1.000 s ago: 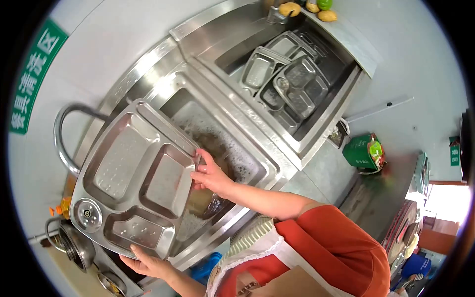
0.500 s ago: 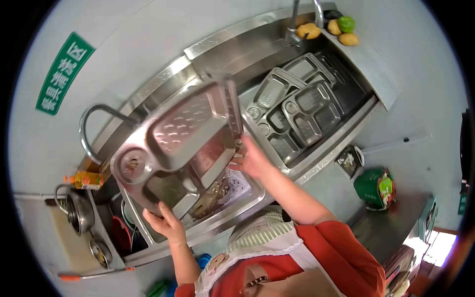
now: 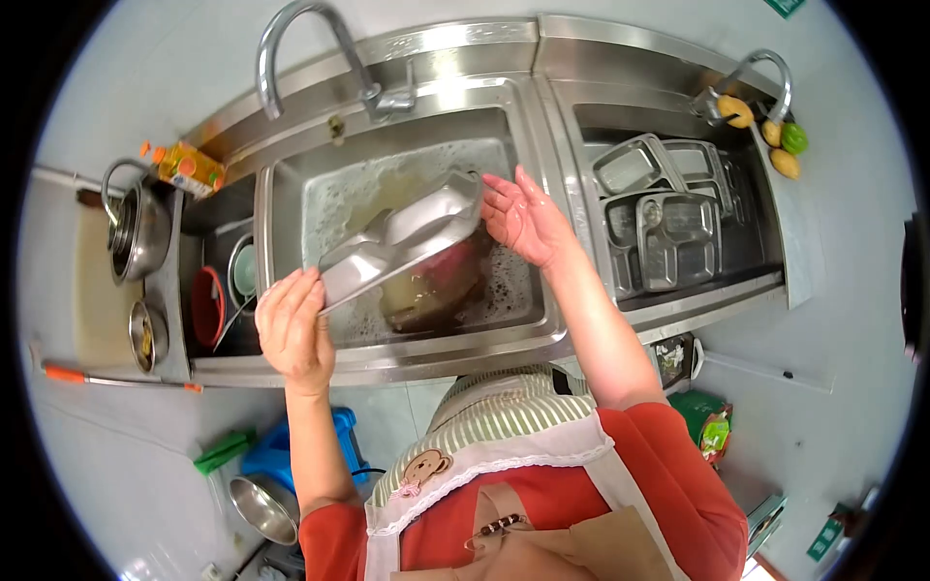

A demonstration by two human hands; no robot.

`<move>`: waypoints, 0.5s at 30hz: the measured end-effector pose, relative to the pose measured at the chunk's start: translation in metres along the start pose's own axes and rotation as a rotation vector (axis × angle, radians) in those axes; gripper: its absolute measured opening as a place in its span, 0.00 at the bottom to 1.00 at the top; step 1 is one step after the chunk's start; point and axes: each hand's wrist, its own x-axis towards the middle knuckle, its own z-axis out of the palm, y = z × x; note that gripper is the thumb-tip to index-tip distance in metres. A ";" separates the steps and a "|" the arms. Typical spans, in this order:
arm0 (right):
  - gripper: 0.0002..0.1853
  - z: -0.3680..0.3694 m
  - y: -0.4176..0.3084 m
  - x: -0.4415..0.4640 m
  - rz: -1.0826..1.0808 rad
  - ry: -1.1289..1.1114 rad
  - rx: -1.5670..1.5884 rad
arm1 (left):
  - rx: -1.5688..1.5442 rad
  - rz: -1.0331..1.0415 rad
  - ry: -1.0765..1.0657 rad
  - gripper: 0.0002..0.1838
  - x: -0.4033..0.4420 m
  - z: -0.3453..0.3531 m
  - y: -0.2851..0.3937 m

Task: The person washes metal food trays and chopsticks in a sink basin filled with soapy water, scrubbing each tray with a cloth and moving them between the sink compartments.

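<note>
A metal compartment tray hangs tilted, nearly edge-on, over the middle sink basin of sudsy, murky water. My left hand grips its left end, fingers wrapped over the edge. At its right end, my right hand is open, palm up with the fingers spread, close beside the tray's edge. Something brownish sits under the water below the tray, too unclear to name. Several similar trays lie stacked in the right basin.
A curved faucet rises behind the middle basin, another at the right near potatoes. On the left are an orange bottle, a pot and a red bowl. A blue stool-like item stands on the floor.
The tray has turned from face-on to nearly edge-on and lowered over the basin. My right hand has opened away from its edge. The view has rotated and shifted.
</note>
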 end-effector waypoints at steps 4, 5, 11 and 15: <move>0.18 0.000 0.035 0.043 0.132 0.218 -0.061 | 0.120 0.048 0.016 0.06 -0.010 0.002 -0.003; 0.18 -0.004 0.040 0.047 0.155 0.223 -0.068 | 0.178 0.036 0.007 0.05 -0.010 0.002 -0.004; 0.08 -0.034 0.062 0.061 0.193 0.189 -0.080 | 0.212 -0.277 0.220 0.23 -0.033 0.014 -0.010; 0.09 -0.023 0.093 0.056 0.051 0.074 -0.170 | -1.256 -1.180 0.646 0.34 -0.066 0.024 -0.002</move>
